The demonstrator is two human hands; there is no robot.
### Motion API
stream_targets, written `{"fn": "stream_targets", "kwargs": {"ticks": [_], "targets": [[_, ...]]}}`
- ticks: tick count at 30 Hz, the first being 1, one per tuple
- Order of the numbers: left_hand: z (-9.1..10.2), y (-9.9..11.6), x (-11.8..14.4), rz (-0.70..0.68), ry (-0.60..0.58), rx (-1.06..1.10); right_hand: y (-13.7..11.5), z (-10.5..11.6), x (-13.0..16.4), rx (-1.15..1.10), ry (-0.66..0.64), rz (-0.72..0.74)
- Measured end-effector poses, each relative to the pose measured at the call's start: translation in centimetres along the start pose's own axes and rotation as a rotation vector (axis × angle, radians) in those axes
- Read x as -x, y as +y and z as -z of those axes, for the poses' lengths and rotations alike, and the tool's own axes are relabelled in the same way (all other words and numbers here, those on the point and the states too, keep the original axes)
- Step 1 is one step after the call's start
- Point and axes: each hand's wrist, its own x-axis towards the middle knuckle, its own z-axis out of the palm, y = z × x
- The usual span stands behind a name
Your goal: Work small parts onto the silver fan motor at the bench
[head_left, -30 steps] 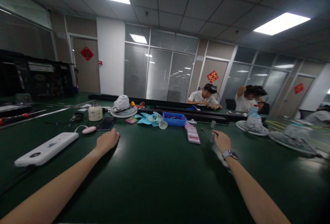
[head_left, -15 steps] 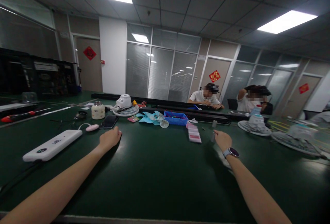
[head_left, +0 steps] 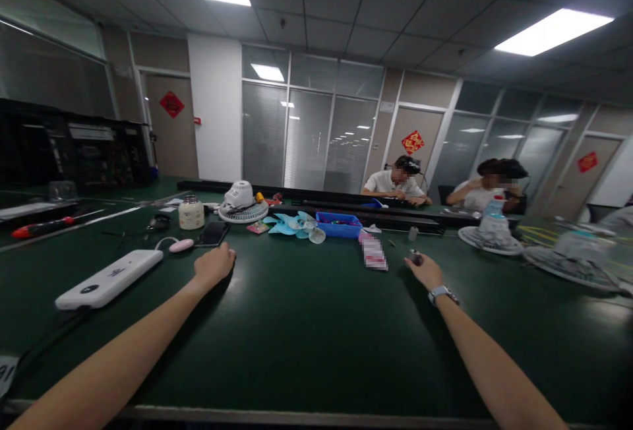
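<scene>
My right hand (head_left: 427, 272), with a watch (head_left: 443, 294) on its wrist, holds a small grey metal cylinder (head_left: 416, 257) at its fingers. The cylinder is tilted, one end turned towards me. A similar grey cylinder (head_left: 412, 233) stands upright just beyond it. My left hand (head_left: 215, 265) rests on the green table (head_left: 306, 337) with its fingers curled closed; whatever they may hold is hidden. Near it lie a dark phone (head_left: 212, 234) and a pink rounded piece (head_left: 181, 245) on a white cord. Between my hands, farther back, is a pink-and-white packet (head_left: 374, 250).
A white power bank-like device (head_left: 111, 278) lies at left. Behind are a cream jar (head_left: 190, 212), a white fan part (head_left: 238, 198), blue fan blades (head_left: 291, 224) and a blue bin (head_left: 337, 225). Fan grilles (head_left: 489, 243) stand at right. Two people sit across the table.
The cylinder by my right hand stood upright at my fingertips; now it is tilted in my fingers. My left hand has kept its closed pose. The camera view has shifted slightly.
</scene>
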Motion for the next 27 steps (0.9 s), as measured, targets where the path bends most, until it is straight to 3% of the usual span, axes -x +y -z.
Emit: {"fn": "stream_targets", "kwargs": {"ticks": [4,7,10,12,15,17,20,24,27], "targets": [[0.0,0.1,0.3,-0.017,0.03,-0.02,-2.2,0.5,0.6,-0.101,0.019,-0.015],[0.8,1.0,1.2,-0.022,0.146,-0.05,-6.5,-0.1,3.0,-0.224,-0.019,0.073],[2.4,3.2,3.0,-0.106,0.273,-0.004,-11.9,-0.9,8.1,-0.528,-0.215,0.286],[3.3,5.3,4.9,-0.267,0.298,0.127,-15.2,-1.0,12.2,-0.73,-0.404,0.423],[3.6,8.7,8.5,-0.566,0.187,0.456,-18.3,-0.3,17.3,-0.791,-0.636,0.544],[3.0,10.7,10.6,-0.679,0.101,0.634,-19.2,0.2,18.9,-0.779,-0.703,0.596],[1.8,12.8,12.4,-0.679,0.003,0.797,-19.4,0.6,19.4,-0.76,-0.712,0.638],[1.1,14.2,12.1,-0.578,-0.046,0.931,-19.1,0.3,19.0,-0.741,-0.684,0.63],[1.4,14.4,11.3,-0.593,-0.016,0.915,-19.0,0.0,19.1,-0.71,-0.655,0.635]]}}
